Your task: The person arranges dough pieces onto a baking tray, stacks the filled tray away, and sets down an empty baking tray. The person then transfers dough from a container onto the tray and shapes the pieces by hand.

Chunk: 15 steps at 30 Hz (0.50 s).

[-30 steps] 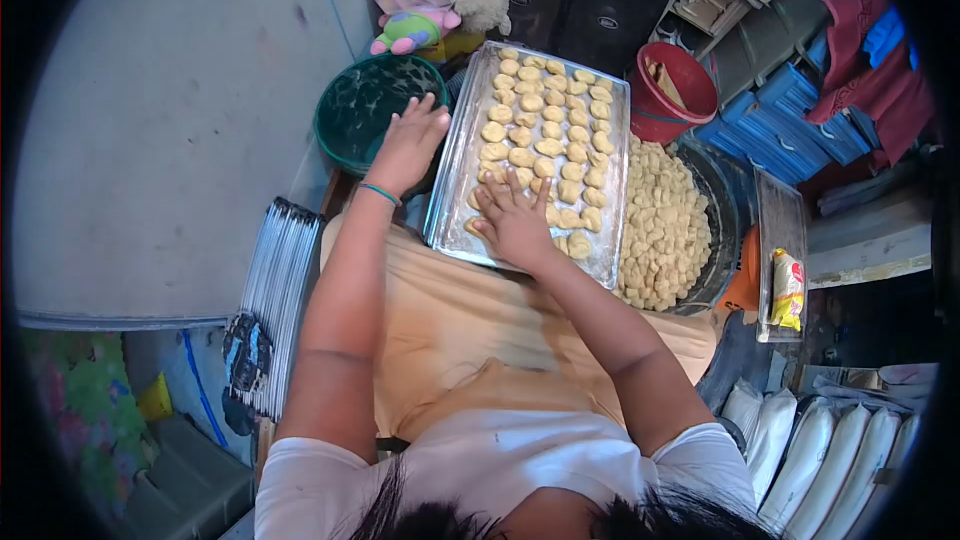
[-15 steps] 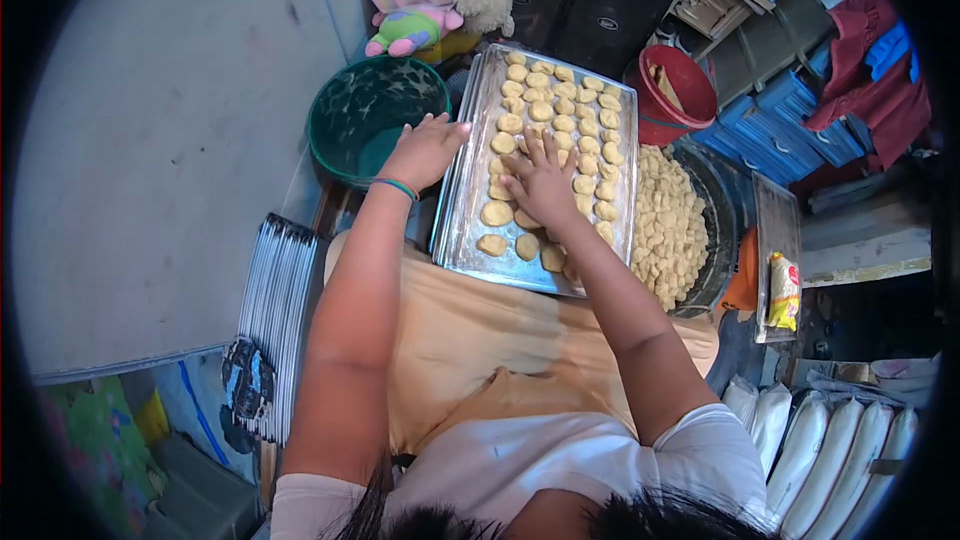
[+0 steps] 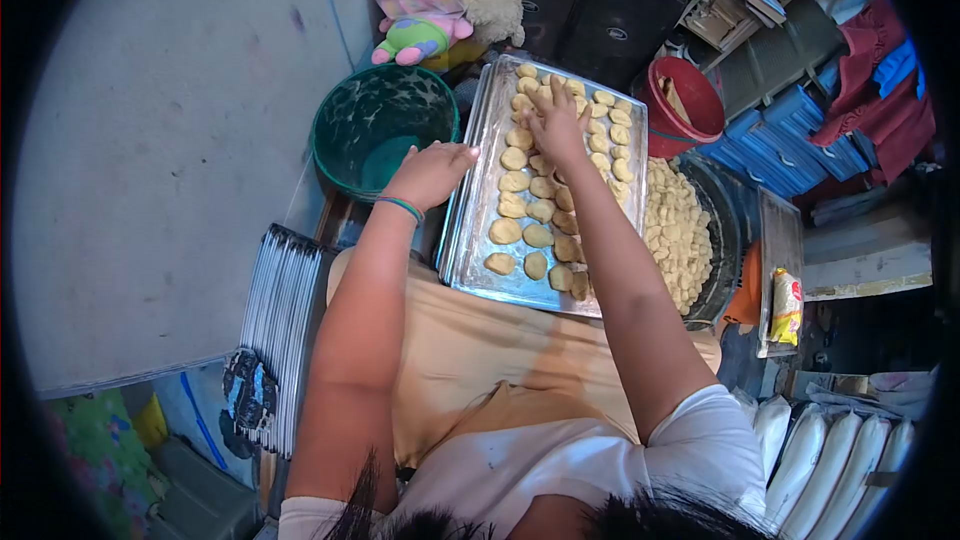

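A metal baking tray (image 3: 487,125) bears rows of flattened round dough pieces (image 3: 505,231), on what looks like a stack of trays. My right hand (image 3: 558,127) lies over the far part of the tray, fingers spread and on or just above the dough pieces there; it hides some of them. At the tray's left edge is my left hand (image 3: 432,172), fingers stretched out toward the rim, with nothing held. To the right of the tray, a dark round tub (image 3: 738,230) holds a heap of small dough lumps (image 3: 680,230).
Left of the tray stands a green bucket (image 3: 385,105); a red bucket (image 3: 690,130) is behind the tub. Stacked metal trays (image 3: 280,320) lean at the lower left. A yellow-and-white packet (image 3: 787,308) lies on a tray at right, with long white bags (image 3: 830,460) below.
My right hand has moved from the middle of the tray toward its far end. My left hand stays by the left edge. The view has shifted slightly.
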{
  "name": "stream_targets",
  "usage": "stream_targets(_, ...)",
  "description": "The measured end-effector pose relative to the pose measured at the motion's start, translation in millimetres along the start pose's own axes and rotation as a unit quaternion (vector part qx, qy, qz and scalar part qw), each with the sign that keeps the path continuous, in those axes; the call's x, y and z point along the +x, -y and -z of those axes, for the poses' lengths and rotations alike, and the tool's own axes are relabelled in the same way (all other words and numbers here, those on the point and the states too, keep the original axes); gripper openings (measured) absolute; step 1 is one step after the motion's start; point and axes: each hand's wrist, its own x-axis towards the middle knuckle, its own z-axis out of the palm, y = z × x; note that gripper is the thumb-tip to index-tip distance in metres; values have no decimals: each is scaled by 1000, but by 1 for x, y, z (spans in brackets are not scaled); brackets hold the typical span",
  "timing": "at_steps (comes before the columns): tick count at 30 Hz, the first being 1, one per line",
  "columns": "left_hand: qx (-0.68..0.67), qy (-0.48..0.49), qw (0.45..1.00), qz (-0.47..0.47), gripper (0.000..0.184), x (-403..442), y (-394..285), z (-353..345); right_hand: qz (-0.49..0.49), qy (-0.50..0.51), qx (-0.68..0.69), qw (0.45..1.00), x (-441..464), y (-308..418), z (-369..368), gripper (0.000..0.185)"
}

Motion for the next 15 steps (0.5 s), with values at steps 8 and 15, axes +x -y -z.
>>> stream_targets(8, 2, -27, 1000, 11, 58, 0, 1, -2, 21, -22, -29, 999, 6, 4, 5, 48)
stream_targets(15, -99, -465, 875, -90, 33, -61, 25, 30, 106, -2, 275, 956, -116, 137, 63, 30)
